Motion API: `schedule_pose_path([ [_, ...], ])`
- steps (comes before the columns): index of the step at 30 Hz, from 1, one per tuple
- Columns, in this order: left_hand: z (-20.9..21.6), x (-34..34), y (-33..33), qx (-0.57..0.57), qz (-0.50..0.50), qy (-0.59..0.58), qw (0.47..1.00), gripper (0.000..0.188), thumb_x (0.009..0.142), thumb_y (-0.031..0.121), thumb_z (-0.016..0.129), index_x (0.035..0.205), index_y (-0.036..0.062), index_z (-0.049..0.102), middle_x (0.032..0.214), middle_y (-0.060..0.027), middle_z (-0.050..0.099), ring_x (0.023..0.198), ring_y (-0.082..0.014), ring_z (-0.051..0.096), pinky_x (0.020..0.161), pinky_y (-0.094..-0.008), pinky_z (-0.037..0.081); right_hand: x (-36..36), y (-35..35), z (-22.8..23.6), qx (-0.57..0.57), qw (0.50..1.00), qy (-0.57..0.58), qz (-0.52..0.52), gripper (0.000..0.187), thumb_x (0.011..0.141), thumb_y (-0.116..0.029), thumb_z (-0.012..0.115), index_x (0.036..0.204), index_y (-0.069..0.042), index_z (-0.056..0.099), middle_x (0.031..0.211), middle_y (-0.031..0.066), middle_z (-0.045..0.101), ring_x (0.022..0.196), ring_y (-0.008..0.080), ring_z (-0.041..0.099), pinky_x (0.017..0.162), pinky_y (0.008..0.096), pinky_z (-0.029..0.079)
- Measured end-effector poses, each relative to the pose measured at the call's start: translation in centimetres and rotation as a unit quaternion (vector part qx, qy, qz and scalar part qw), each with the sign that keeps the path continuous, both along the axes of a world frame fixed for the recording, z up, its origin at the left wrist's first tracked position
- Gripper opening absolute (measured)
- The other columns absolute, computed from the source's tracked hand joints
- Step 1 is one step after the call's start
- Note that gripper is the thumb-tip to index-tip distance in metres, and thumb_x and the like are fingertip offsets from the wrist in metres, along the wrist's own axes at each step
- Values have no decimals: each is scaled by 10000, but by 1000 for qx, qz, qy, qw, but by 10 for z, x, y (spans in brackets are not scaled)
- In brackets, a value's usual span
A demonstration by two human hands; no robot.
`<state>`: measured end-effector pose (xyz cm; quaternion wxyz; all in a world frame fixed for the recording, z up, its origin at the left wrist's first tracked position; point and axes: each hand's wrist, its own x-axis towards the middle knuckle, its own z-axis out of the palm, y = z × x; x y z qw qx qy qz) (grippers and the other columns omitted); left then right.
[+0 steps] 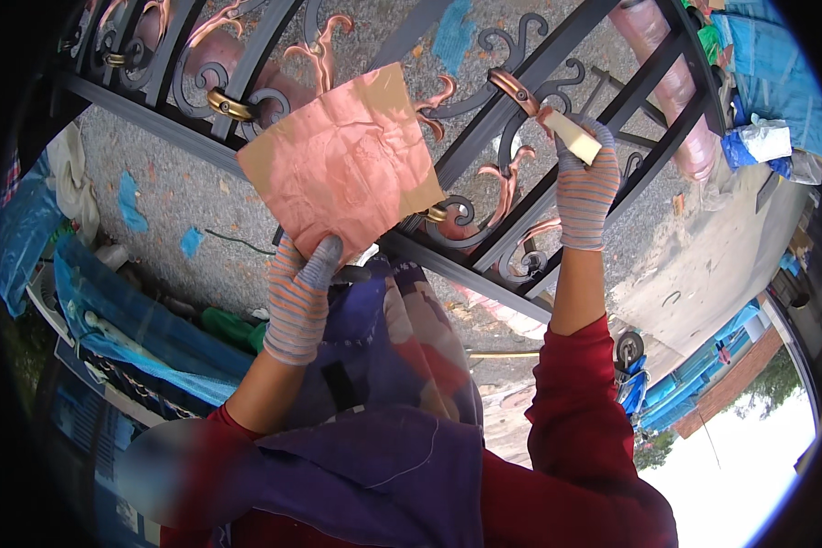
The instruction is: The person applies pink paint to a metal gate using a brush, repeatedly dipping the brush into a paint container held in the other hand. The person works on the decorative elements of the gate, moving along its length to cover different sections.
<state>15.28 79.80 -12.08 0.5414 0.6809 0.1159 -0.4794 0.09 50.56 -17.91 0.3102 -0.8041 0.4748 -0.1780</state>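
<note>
My left hand (299, 297), in a striped knit glove, pinches the lower edge of a brown cardboard sheet (420, 195), its thumb on top. Wrinkled, copper-coloured paint covers most of that sheet. In my gloved right hand (586, 192) is a cream foam sponge block (575, 142), with copper colour on its far tip. The tip is close to a copper-tinted collar (514, 92) on a black metal gate (470, 132); I cannot tell whether they touch. Copper-coloured leaf ornaments (505, 183) and dark scrolls sit between the bars. The sheet hides part of the gate.
Pinkish wrapped rolls (671, 110) lie under the gate. Gold collars (229, 105) band other bars. Blue sheeting (785, 73) is at the far right, with more blue netting (146, 320) at left. A small wheel (629, 349) stands at the right.
</note>
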Motion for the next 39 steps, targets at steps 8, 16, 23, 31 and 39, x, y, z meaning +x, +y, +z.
schedule_pose_path([
  [8, 8, 1, -11, -24, 42, 9, 999, 382, 882, 189, 638, 1171, -33, 523, 1080, -117, 627, 861, -166, 648, 684, -277, 562, -13, -2, -11, -1, 1000, 2, -25, 269, 783, -26, 704, 1042, -30, 629, 958, 128, 672, 861, 270, 645, 811, 337, 507],
  [16, 8, 11, -6, -25, 35, 33, 999, 493, 865, 274, 676, 1225, 2, 477, 1134, -129, 596, 892, -196, 659, 652, -307, 593, -11, 1, -11, -3, 998, 49, -35, 270, 789, -42, 716, 1044, -21, 627, 969, 120, 663, 873, 270, 645, 795, 342, 509],
  [23, 5, 16, 2, -27, 42, 37, 998, 492, 860, 268, 675, 1222, -2, 479, 1128, -129, 595, 896, -201, 657, 661, -308, 592, -3, 5, -4, -6, 1000, 24, -13, 266, 820, -65, 715, 1059, -30, 605, 1003, 106, 667, 923, 199, 642, 819, 306, 510],
  [31, -1, 20, 14, -24, 39, 12, 999, 447, 861, 270, 676, 1158, -23, 515, 1082, -138, 611, 889, -202, 664, 630, -296, 596, 56, 12, 18, -99, 989, -29, 102, 319, 742, -33, 717, 1045, -41, 618, 918, 141, 626, 843, 325, 602, 770, 363, 492],
  [39, -13, 27, 50, -12, 2, -58, 998, 397, 860, 228, 685, 1123, -27, 533, 1054, -126, 624, 840, -185, 666, 628, -290, 592, 43, 11, 25, -48, 998, 26, 27, 262, 762, -69, 732, 1002, -27, 635, 891, 133, 625, 831, 298, 621, 743, 376, 510],
])
